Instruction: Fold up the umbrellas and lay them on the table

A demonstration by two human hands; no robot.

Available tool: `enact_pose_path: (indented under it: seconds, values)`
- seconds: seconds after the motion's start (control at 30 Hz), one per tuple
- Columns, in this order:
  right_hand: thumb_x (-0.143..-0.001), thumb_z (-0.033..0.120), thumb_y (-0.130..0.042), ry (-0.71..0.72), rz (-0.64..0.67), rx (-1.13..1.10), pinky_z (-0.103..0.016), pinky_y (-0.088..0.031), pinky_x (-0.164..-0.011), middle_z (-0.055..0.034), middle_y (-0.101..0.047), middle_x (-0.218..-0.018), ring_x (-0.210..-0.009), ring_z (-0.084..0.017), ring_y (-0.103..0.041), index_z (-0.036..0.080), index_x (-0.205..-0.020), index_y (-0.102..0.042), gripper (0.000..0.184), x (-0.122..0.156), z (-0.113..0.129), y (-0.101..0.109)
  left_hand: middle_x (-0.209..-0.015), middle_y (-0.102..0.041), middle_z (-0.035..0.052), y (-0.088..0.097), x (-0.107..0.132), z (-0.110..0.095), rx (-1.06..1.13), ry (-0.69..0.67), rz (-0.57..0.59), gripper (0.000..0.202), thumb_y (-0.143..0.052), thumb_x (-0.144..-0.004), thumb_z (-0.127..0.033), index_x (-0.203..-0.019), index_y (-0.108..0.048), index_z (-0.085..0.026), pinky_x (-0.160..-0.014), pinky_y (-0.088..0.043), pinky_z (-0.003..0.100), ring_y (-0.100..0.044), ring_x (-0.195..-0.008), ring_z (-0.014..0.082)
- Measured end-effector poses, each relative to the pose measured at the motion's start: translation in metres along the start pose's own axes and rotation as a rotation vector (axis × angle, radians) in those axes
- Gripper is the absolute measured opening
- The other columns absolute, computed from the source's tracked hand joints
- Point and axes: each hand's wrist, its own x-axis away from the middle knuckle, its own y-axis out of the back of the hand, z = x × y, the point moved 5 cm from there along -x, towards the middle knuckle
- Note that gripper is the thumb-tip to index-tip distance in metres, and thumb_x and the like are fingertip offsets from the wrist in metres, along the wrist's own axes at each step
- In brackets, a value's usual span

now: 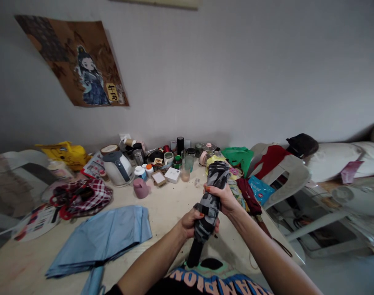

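A folded umbrella (pixel 208 208) in a grey and black pattern is held in front of my chest, tilted with its black handle toward me. My left hand (pixel 193 221) wraps round its lower part, just above the handle. Higher up, my right hand (pixel 222 197) grips the bundled fabric, below the loose top end. To the left, a light blue umbrella (pixel 104 237) lies loosely folded on the table (pixel 171 205), its handle toward the near edge.
Along the wall stand a white kettle (pixel 117 169), a pink cup (pixel 140 188), bottles, a small white box (pixel 172 175) and glasses. A checked cloth bag (pixel 91 196) lies at left. At right are a green bag (pixel 239 157), a blue packet (pixel 260 189) and a white chair (pixel 293 178).
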Motion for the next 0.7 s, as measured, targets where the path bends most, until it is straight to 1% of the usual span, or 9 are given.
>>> enact_pose_path:
  seconds: [0.1,0.27,0.33,0.37,0.43,0.57,0.6,0.63,0.7]
  values:
    - [-0.046,0.026,-0.084,0.006,0.017,-0.022,-0.025,-0.047,-0.052,-0.0009,-0.064,-0.063,-0.055,-0.012,-0.055,0.014,-0.073,-0.065,0.036,0.0,0.001,0.0,-0.073,-0.062,0.0057,0.0,-0.002,-0.001,0.019,0.01,0.026,0.055,-0.08,-0.054,-0.042,-0.092,-0.061,-0.008,-0.058,-0.046,0.024,-0.062,-0.059,0.0132]
    - [-0.045,0.025,-0.083,-0.012,0.047,-0.091,-0.024,-0.047,-0.051,-0.0006,-0.064,-0.066,-0.055,-0.012,-0.054,0.014,-0.074,-0.065,0.036,0.001,0.004,-0.001,-0.069,-0.061,0.0051,-0.007,-0.008,-0.011,-0.113,0.097,0.115,0.05,-0.082,-0.052,-0.042,-0.083,-0.061,-0.009,-0.06,-0.05,0.03,-0.061,-0.058,0.0148]
    - [-0.044,0.025,-0.083,-0.008,0.057,-0.102,-0.024,-0.047,-0.05,-0.0001,-0.063,-0.065,-0.054,-0.011,-0.053,0.015,-0.075,-0.065,0.037,0.002,0.006,-0.002,-0.067,-0.06,0.0039,-0.011,-0.009,-0.014,-0.156,0.138,0.129,0.05,-0.082,-0.051,-0.043,-0.081,-0.061,-0.009,-0.058,-0.049,0.029,-0.06,-0.056,0.0147]
    - [-0.044,0.025,-0.083,-0.001,0.054,-0.102,-0.024,-0.047,-0.05,-0.0001,-0.063,-0.065,-0.054,-0.011,-0.054,0.015,-0.075,-0.065,0.037,0.003,0.007,-0.003,-0.066,-0.059,0.003,-0.013,-0.01,-0.015,-0.168,0.147,0.118,0.049,-0.082,-0.051,-0.043,-0.081,-0.061,-0.01,-0.056,-0.048,0.028,-0.059,-0.056,0.0139]
    - [-0.045,0.025,-0.083,0.015,0.024,-0.093,-0.024,-0.047,-0.051,-0.0005,-0.063,-0.065,-0.055,-0.012,-0.055,0.014,-0.075,-0.064,0.037,0.005,0.008,-0.002,-0.066,-0.059,0.0013,-0.016,-0.009,-0.015,-0.184,0.138,0.06,0.046,-0.082,-0.052,-0.041,-0.081,-0.061,-0.011,-0.054,-0.046,0.026,-0.057,-0.054,0.012]
    - [-0.048,0.026,-0.084,0.023,-0.081,-0.066,-0.026,-0.05,-0.054,-0.0004,-0.065,-0.066,-0.056,-0.013,-0.057,0.016,-0.077,-0.063,0.038,0.006,0.007,0.007,-0.066,-0.059,0.0015,-0.013,-0.005,-0.013,-0.225,0.066,-0.113,0.041,-0.08,-0.053,-0.036,-0.08,-0.062,-0.011,-0.051,-0.044,0.024,-0.056,-0.052,0.0113]
    - [-0.048,0.027,-0.084,0.023,-0.073,-0.046,-0.026,-0.05,-0.055,-0.0012,-0.066,-0.067,-0.057,-0.014,-0.058,0.016,-0.078,-0.064,0.038,0.005,0.007,0.011,-0.066,-0.06,0.0018,-0.013,-0.004,-0.014,-0.231,0.052,-0.139,0.041,-0.08,-0.054,-0.035,-0.08,-0.062,-0.01,-0.05,-0.043,0.024,-0.057,-0.051,0.0115]
    - [-0.049,0.03,-0.084,0.023,-0.032,-0.027,-0.028,-0.051,-0.056,-0.0026,-0.068,-0.07,-0.059,-0.015,-0.06,0.016,-0.08,-0.065,0.039,0.004,0.007,0.014,-0.066,-0.06,0.002,-0.013,-0.003,-0.014,-0.233,0.041,-0.144,0.041,-0.08,-0.054,-0.035,-0.081,-0.062,-0.01,-0.05,-0.043,0.024,-0.057,-0.051,0.0116]
    - [-0.046,0.038,-0.085,0.008,0.107,-0.015,-0.032,-0.052,-0.06,-0.0061,-0.071,-0.076,-0.066,-0.02,-0.064,0.017,-0.081,-0.068,0.045,-0.002,0.005,0.021,-0.068,-0.06,0.0016,-0.017,-0.002,-0.015,-0.215,0.04,-0.099,0.044,-0.081,-0.054,-0.036,-0.086,-0.062,-0.011,-0.051,-0.043,0.024,-0.057,-0.052,0.0114]
